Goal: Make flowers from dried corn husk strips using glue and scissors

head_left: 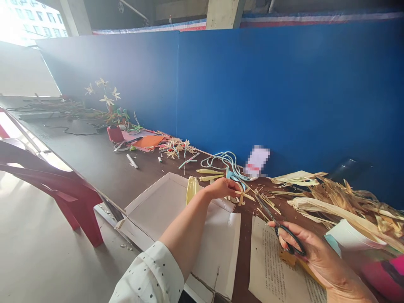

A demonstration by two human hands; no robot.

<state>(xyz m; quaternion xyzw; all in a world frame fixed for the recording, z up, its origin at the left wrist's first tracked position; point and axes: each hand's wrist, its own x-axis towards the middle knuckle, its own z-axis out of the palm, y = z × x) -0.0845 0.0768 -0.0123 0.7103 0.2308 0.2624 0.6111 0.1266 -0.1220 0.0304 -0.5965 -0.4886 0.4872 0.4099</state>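
Observation:
My left hand [223, 188] reaches over the table, its fingers pinching a small piece of pale dried husk strips [242, 198]. In my right hand [312, 252] are black-handled scissors [292, 242], with fingers through the loops and the blades pointing toward that piece. Whether the blades touch it, I cannot tell. Just behind my left hand lie pale yellow husk rolls [210, 171], a light blue cord [225, 158] and a light blue object partly hidden. Thin cut strips [271, 204] are scattered between my hands.
A flattened white cardboard box [217, 252] lies under my left forearm, a printed sheet [268, 261] near my right hand. Dried corn husks [341, 198] and a white cup [353, 235] sit at right. Husk flowers [107, 99] stand farther left. A blue partition [284, 92] borders the table; a red chair [69, 198] stands left.

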